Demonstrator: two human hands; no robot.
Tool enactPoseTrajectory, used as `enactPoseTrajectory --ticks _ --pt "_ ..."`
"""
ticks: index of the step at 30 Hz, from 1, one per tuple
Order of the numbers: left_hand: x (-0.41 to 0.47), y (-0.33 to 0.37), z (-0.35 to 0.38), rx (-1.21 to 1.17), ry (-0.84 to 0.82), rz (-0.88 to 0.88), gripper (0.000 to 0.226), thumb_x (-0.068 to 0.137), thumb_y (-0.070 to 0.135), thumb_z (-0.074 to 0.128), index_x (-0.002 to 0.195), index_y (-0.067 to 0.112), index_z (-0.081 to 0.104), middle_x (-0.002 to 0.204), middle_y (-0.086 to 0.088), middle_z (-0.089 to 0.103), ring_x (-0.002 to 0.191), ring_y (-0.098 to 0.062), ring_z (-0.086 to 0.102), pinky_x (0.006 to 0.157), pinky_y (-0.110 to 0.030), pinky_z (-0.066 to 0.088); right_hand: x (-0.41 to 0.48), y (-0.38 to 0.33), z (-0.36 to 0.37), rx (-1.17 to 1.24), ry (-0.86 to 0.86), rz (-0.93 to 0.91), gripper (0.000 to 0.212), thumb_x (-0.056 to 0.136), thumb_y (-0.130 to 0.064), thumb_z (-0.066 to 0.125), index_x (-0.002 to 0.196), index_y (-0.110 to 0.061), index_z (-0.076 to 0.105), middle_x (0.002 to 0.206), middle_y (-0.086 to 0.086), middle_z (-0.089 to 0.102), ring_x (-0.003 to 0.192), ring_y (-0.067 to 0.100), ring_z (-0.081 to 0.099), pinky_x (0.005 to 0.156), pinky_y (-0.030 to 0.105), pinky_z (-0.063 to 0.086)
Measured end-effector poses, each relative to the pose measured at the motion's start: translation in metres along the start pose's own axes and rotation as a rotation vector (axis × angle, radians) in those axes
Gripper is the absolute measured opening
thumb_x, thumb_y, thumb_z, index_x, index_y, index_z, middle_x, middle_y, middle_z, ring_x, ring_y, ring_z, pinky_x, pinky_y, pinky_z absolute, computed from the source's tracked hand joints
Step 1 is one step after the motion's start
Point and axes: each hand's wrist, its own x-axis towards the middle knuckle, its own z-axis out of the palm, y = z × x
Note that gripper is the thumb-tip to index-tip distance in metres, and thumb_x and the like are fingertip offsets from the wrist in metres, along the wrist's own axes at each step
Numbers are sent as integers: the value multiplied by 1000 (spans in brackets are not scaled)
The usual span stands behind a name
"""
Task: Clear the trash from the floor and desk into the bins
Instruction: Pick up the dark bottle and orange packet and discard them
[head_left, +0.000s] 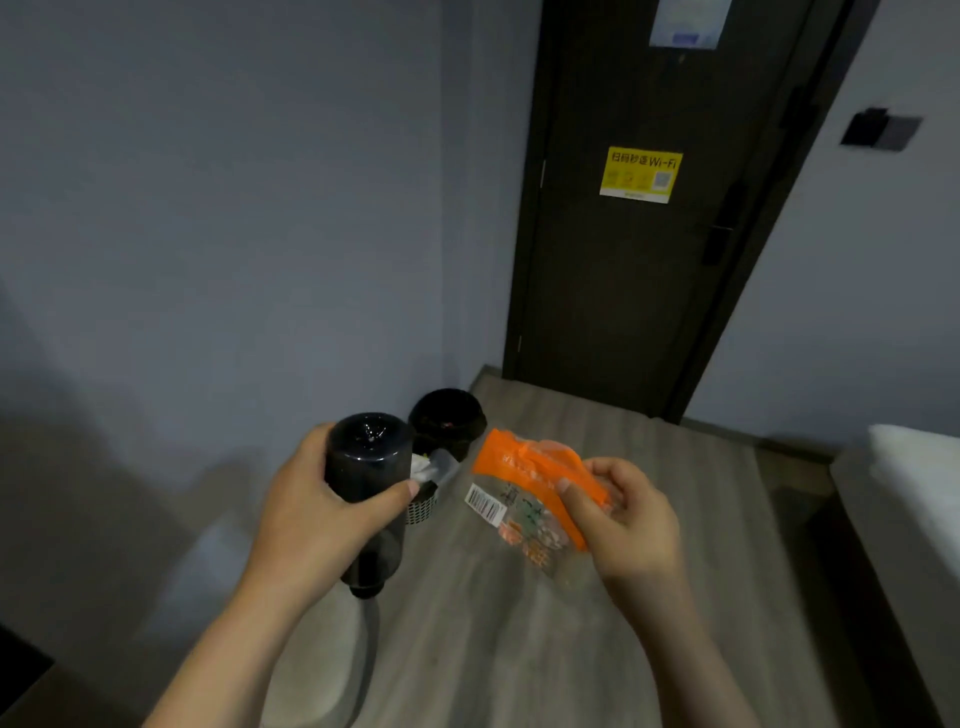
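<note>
My left hand grips a dark plastic bottle held bottom-up, its cap end pointing down. My right hand pinches an orange and clear snack wrapper with a barcode label. Both are held in the air above the wooden floor. Beyond them, two bins stand against the wall: a black round bin and a perforated bin with crumpled white and silver trash in it, partly hidden by the bottle.
A dark door with a yellow Wi-Fi sticker closes the far end. A bed with a white mattress runs along the right. A pale rounded seat lies low at the left, by the grey wall.
</note>
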Motion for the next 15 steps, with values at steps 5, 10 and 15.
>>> enactPoseTrajectory --ticks 5,10,15 --pt "68 -24 30 -14 -24 -28 50 60 22 87 97 37 56 97 15 65 88 2 61 72 -24 47 61 16 19 -21 -17 38 8 83 -26 68 89 -24 64 77 -2 69 67 12 66 61 36 56" --pt "150 -52 53 -47 -3 -40 50 61 20 87 96 38 56 96 16 64 88 2 60 69 -19 45 137 25 55 -57 -69 32 5 85 -25 65 88 -28 63 80 -4 67 71 9 65 59 27 56" --pt "250 -82 58 -44 58 -54 53 61 17 86 89 43 51 92 20 60 86 5 56 70 -20 43 219 32 112 -138 -134 94 8 85 -30 65 90 -34 60 85 -8 66 75 7 65 65 32 59"
